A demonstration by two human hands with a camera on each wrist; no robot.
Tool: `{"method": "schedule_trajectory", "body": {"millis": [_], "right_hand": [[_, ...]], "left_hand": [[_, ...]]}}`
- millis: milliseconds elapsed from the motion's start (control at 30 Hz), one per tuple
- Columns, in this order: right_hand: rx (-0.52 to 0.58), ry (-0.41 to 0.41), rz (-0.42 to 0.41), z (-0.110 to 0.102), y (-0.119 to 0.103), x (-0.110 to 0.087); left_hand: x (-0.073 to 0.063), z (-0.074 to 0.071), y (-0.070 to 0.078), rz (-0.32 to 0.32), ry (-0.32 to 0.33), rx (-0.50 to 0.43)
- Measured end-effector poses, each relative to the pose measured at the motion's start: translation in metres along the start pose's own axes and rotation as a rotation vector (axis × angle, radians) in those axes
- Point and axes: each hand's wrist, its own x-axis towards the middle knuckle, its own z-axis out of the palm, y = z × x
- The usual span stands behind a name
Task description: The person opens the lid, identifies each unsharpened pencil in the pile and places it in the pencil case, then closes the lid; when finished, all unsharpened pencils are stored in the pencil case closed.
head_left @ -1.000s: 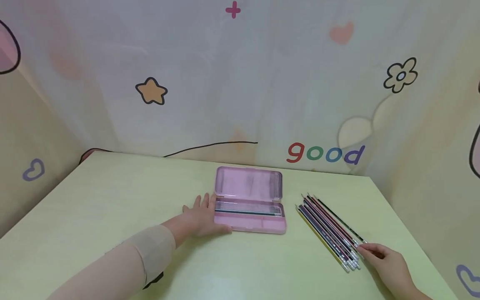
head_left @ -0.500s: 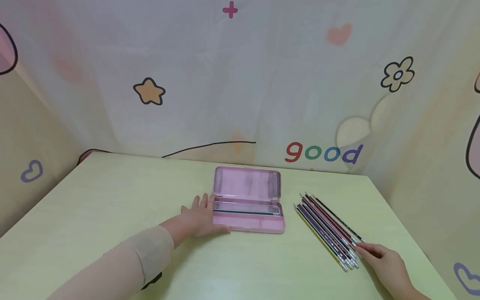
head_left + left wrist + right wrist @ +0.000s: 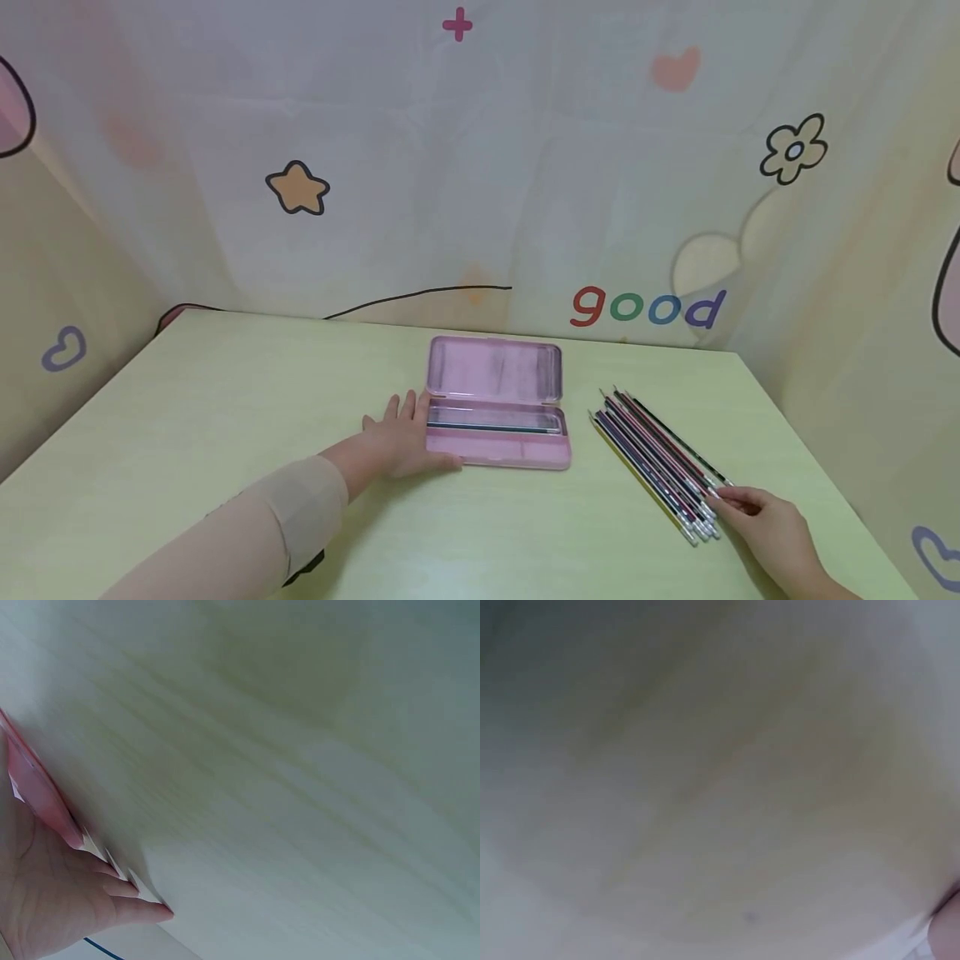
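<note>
On a pale table (image 3: 225,467), a person's left hand (image 3: 397,442) lies released, fingers outspread against the left end of a pink pencil case (image 3: 480,448), thumb along its front edge. The case sits open at mid-table, lid (image 3: 495,367) folded back to the rear; one dark green pencil (image 3: 491,428) lies lengthwise inside, its left end close to the hand. To the right, apart from the case, a bundle of pencils (image 3: 652,467) lies slantwise. At its near end, thumb and forefinger of the right hand (image 3: 776,533) appear to pinch a pencil; which one is covered by the fingers. Both arms run out of frame below, the left wearing a beige band (image 3: 307,504) with a black piece (image 3: 303,568) partly hidden beneath. Seen from the left wrist, the case is cut to a pink slice, and a thin blue line (image 3: 101,949) is too small to identify. The right wrist's view is a blur of pale surface, with only a sliver of skin at the lower right.
</note>
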Motion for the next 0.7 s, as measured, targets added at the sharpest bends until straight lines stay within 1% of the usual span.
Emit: {"method": "schedule_trajectory", "body": {"millis": [233,367,467,567,700], "right_hand": [[0.035,-0.053,0.08,-0.002,-0.001,0.002],[0.081,-0.06,0.155,-0.007,-0.001,0.004],[0.127,-0.058,0.196,-0.013,-0.003,0.006],[0.149,-0.025,0.177,-0.02,-0.006,0.008],[0.176,0.027,0.126,-0.027,-0.015,0.012]], "left_hand": [[0.001,0.004,-0.003,0.006,-0.001,-0.002],[0.002,0.005,-0.003,0.008,0.002,0.006],[0.002,0.005,-0.002,0.009,-0.001,0.006],[0.001,0.004,-0.002,0.011,0.006,-0.003],[0.0,0.002,-0.002,0.014,0.018,0.002]]}}
